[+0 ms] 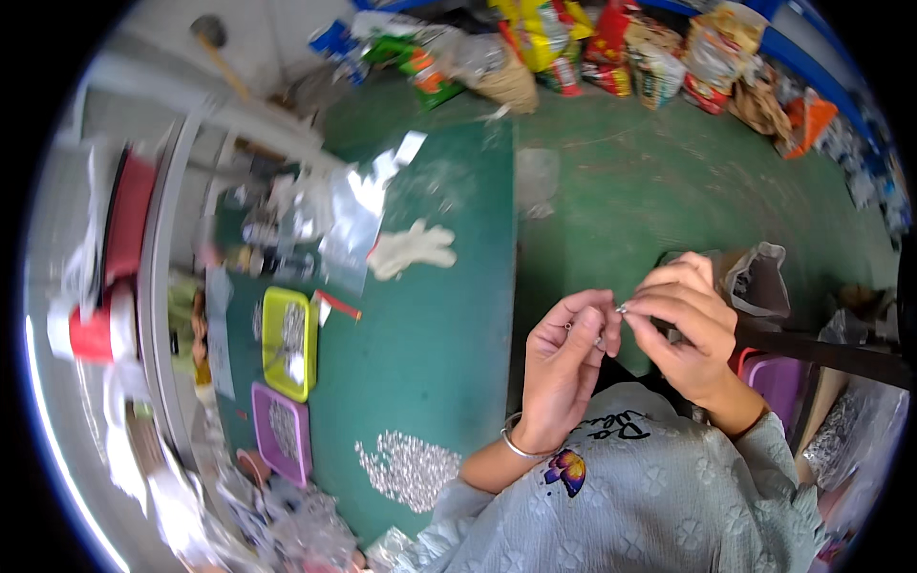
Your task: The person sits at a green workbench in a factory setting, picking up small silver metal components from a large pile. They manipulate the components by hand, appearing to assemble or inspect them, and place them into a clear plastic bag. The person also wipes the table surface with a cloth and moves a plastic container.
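Both my hands are raised in front of my body, to the right of the green table. Between the thumb and fingertips of my right hand [690, 329] is a tiny shiny metal part [621, 308]. Close beside it, the curled fingers of my left hand [559, 372] hold small silvery metal pieces [599, 341]; their exact shape is too small to tell. The fingertips of the two hands nearly meet at the part. A heap of similar-looking small silvery pieces [409, 471] lies on the table, left of my left forearm.
On the green table [430, 353] stand a yellow-green tray [311, 349] and a purple tray [304, 444], both holding small metal pieces. A white glove [413, 250] and clear plastic bags [349, 229] lie farther off. Filled sacks [544, 43] line the far floor. At right stands an open bag [764, 282].
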A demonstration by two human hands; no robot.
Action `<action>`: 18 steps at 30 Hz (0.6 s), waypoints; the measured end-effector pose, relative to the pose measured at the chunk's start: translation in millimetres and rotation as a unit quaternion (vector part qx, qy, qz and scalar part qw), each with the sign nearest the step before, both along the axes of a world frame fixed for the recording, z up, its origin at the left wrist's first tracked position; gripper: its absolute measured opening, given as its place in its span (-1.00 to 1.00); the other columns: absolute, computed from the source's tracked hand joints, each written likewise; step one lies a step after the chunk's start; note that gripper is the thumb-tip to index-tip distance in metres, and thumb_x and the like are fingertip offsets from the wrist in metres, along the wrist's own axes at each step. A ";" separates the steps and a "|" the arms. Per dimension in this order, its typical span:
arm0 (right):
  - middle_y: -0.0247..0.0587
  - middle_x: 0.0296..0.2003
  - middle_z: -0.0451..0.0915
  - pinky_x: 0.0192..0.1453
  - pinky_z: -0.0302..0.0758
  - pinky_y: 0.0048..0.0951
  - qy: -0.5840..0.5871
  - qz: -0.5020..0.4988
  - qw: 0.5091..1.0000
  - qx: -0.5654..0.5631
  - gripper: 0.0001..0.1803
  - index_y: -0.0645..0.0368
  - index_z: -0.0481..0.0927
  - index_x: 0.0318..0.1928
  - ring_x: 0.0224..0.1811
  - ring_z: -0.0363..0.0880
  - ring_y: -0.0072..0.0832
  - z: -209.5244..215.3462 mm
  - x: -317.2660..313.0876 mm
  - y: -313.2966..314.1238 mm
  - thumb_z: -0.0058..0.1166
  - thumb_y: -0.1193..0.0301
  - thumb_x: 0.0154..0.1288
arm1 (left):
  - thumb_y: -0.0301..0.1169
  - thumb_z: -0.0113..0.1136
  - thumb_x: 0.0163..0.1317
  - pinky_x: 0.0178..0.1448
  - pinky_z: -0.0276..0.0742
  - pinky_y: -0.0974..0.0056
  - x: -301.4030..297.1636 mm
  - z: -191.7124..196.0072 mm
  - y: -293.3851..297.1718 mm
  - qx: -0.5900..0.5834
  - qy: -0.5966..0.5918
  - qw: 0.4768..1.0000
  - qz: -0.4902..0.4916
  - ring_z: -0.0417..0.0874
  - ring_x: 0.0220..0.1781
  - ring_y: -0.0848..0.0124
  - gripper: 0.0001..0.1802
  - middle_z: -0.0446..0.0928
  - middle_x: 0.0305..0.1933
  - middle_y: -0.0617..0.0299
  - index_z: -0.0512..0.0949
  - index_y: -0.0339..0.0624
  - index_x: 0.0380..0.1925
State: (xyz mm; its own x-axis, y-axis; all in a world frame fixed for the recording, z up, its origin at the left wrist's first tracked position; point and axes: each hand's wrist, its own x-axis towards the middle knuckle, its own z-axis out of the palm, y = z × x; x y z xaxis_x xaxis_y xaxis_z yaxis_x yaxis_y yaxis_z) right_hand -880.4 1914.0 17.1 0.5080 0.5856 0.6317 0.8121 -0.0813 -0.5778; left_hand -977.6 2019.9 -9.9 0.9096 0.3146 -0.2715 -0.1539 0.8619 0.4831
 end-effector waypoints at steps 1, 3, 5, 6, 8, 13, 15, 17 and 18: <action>-0.27 -0.50 0.56 -0.26 0.27 -0.37 0.001 -0.012 1.000 -0.003 -0.78 0.24 0.57 -0.43 -0.42 0.51 -0.41 4.8 17.3 -7.5 0.22 0.65 -0.21 | -0.46 0.03 0.26 -0.28 0.37 0.49 21.7 4.4 -5.0 0.015 0.000 1.000 -0.023 0.43 -0.38 0.56 -0.78 0.49 -0.31 0.21 0.47 -0.34 -0.13; -0.25 -0.50 0.56 -0.26 0.29 -0.40 0.016 -0.041 0.999 -0.002 -0.81 0.26 0.57 -0.43 -0.43 0.49 -0.40 13.7 49.4 -18.3 0.21 0.66 -0.18 | -0.50 0.06 0.23 -0.33 0.35 0.51 62.4 13.0 -12.2 0.037 0.004 0.997 -0.066 0.42 -0.41 0.58 -0.79 0.50 -0.34 0.23 0.48 -0.34 -0.15; -0.23 -0.50 0.56 -0.25 0.32 -0.43 0.108 -0.082 0.990 0.031 -0.83 0.28 0.58 -0.42 -0.42 0.49 -0.40 15.6 75.0 -27.5 0.20 0.66 -0.15 | -0.52 0.09 0.21 -0.36 0.33 0.53 99.6 23.1 -15.5 0.052 0.007 0.993 -0.104 0.40 -0.44 0.61 -0.81 0.50 -0.36 0.25 0.50 -0.34 -0.18; -0.22 -0.50 0.56 -0.25 0.33 -0.44 0.151 -0.102 0.982 0.049 -0.83 0.29 0.58 -0.42 -0.41 0.49 -0.40 16.3 87.3 -31.7 0.20 0.66 -0.13 | -0.53 0.10 0.20 -0.37 0.32 0.53 117.8 26.3 -16.2 0.060 0.007 0.991 -0.123 0.39 -0.45 0.62 -0.82 0.50 -0.37 0.26 0.51 -0.34 -0.19; -0.21 -0.48 0.57 -0.24 0.37 -0.48 0.227 -0.105 0.965 0.079 -0.86 0.30 0.58 -0.39 -0.38 0.48 -0.43 19.7 110.9 -39.7 0.19 0.64 -0.05 | -0.52 0.10 0.21 -0.38 0.30 0.53 151.0 27.2 -12.3 0.054 0.009 0.982 -0.179 0.37 -0.46 0.64 -0.82 0.50 -0.38 0.26 0.51 -0.34 -0.20; -0.22 -0.46 0.57 -0.23 0.36 -0.49 0.286 -0.132 0.939 0.135 -0.89 0.32 0.59 -0.36 -0.35 0.46 -0.45 18.6 165.1 -33.8 0.18 0.60 0.02 | -0.46 0.07 0.24 -0.42 0.23 0.52 225.5 26.8 -0.2 0.013 -0.012 0.965 -0.262 0.31 -0.48 0.66 -0.82 0.47 -0.39 0.28 0.50 -0.35 -0.22; -0.21 -0.46 0.57 -0.22 0.36 -0.49 0.275 -0.159 0.937 0.143 -0.89 0.32 0.59 -0.36 -0.35 0.45 -0.45 19.5 186.3 -26.6 0.17 0.59 0.03 | -0.44 0.06 0.25 -0.44 0.20 0.52 254.8 27.9 7.7 0.012 -0.024 0.956 -0.291 0.28 -0.49 0.66 -0.81 0.46 -0.39 0.29 0.50 -0.36 -0.22; -0.20 -0.46 0.56 -0.21 0.36 -0.49 0.256 -0.188 0.937 0.145 -0.88 0.32 0.59 -0.36 -0.34 0.44 -0.45 22.5 209.9 -16.3 0.17 0.59 0.02 | -0.44 0.06 0.25 -0.43 0.20 0.52 285.1 26.9 19.4 0.011 -0.031 0.947 -0.321 0.28 -0.49 0.66 -0.81 0.45 -0.39 0.30 0.49 -0.36 -0.22; -0.20 -0.46 0.56 -0.21 0.36 -0.49 0.246 -0.197 0.938 0.145 -0.88 0.32 0.60 -0.36 -0.33 0.44 -0.45 23.7 220.5 -10.3 0.17 0.59 0.02 | -0.45 0.06 0.25 -0.43 0.20 0.52 299.6 27.7 25.5 0.007 -0.036 0.942 -0.334 0.28 -0.48 0.66 -0.81 0.44 -0.39 0.31 0.48 -0.37 -0.22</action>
